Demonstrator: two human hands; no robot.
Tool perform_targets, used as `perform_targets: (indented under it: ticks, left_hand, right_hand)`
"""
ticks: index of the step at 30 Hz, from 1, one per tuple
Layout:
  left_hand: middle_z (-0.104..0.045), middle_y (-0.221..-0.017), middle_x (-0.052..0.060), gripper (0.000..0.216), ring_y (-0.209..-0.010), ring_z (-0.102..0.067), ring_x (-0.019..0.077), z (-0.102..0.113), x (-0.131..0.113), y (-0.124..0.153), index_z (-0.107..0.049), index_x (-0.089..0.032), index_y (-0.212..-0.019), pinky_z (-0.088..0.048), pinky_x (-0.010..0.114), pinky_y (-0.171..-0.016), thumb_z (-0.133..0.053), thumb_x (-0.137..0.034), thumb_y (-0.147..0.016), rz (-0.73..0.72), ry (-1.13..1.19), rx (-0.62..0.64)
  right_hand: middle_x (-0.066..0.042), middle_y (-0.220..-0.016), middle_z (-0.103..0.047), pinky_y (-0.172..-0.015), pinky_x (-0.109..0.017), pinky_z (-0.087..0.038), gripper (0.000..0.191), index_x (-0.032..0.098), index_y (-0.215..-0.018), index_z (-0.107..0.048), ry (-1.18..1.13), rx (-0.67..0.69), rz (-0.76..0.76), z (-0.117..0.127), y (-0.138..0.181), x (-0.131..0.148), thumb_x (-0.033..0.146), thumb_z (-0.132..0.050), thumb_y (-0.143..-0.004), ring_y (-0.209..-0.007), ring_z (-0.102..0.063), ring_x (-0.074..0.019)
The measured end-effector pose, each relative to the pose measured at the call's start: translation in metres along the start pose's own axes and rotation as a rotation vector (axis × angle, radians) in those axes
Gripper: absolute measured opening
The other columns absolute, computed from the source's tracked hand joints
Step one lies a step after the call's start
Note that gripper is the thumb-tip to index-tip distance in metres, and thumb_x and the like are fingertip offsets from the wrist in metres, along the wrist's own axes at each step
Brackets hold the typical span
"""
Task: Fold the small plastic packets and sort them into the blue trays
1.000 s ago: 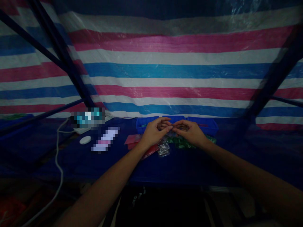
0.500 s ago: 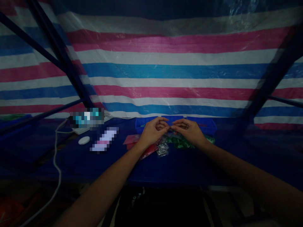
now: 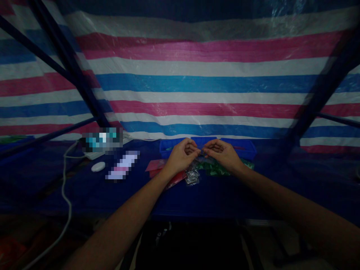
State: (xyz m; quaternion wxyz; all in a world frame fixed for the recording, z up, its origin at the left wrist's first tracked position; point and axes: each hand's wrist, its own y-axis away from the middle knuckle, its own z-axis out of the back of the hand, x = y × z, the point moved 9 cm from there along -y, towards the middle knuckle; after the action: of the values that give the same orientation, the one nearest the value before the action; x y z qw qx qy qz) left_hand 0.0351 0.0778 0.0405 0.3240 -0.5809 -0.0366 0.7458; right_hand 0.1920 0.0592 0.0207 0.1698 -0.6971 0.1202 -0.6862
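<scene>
Something tiny was pinched between the left hand [image 3: 181, 156] and the right hand [image 3: 222, 154], fingertips touching, just above the little bags [image 3: 194, 174] on the blue table [image 3: 112, 195]. What it was could not be told. It was best held steady and close.

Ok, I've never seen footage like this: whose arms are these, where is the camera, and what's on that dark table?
No machine here: a person wears the camera on the head, looking down at their own bare arms. The left hand and right hand meet fingertip to fingertip, pinching something too small and dim to identify. Under them on the dark blue table lie small clear packets, green packets and a red one, before blue trays. A white cable runs at left; a striped tarp hangs behind.
</scene>
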Motion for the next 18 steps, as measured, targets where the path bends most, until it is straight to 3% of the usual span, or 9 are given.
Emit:
perform_targets:
  ticks: [5,13,18]
  left_hand:
    - [-0.071,-0.093,0.005,0.038,-0.078,-0.069,0.0163,-0.004,-0.002,0.001,-0.054,-0.023,-0.116,-0.055,0.033,-0.075,-0.072,-0.029,-0.084,-0.012,0.019,0.039]
    - [-0.071,-0.093,0.006,0.033,-0.079,-0.068,0.0155,-0.005,0.003,0.0,-0.055,-0.021,-0.11,-0.056,0.033,-0.077,-0.072,-0.023,-0.081,0.007,0.08,0.047]
    - [-0.071,-0.097,0.007,0.044,-0.081,-0.069,0.016,-0.006,0.001,0.001,-0.053,-0.022,-0.121,-0.057,0.034,-0.08,-0.072,-0.023,-0.081,0.003,0.077,0.047]
  right_hand:
    - [-0.003,-0.094,-0.072,-0.079,-0.036,-0.06,0.034,0.023,-0.098,-0.065,-0.019,0.017,0.006,-0.001,0.0,0.0,0.042,-0.08,-0.074,-0.077,-0.07,-0.0177]
    - [-0.004,-0.092,-0.072,-0.078,-0.038,-0.061,0.034,0.023,-0.097,-0.066,-0.01,-0.014,-0.004,-0.001,0.001,0.01,0.044,-0.081,-0.074,-0.08,-0.071,-0.0198]
    - [-0.005,-0.091,-0.072,-0.076,-0.036,-0.061,0.034,0.022,-0.097,-0.066,-0.005,-0.05,0.021,0.003,0.0,0.009,0.041,-0.082,-0.074,-0.082,-0.07,-0.0197]
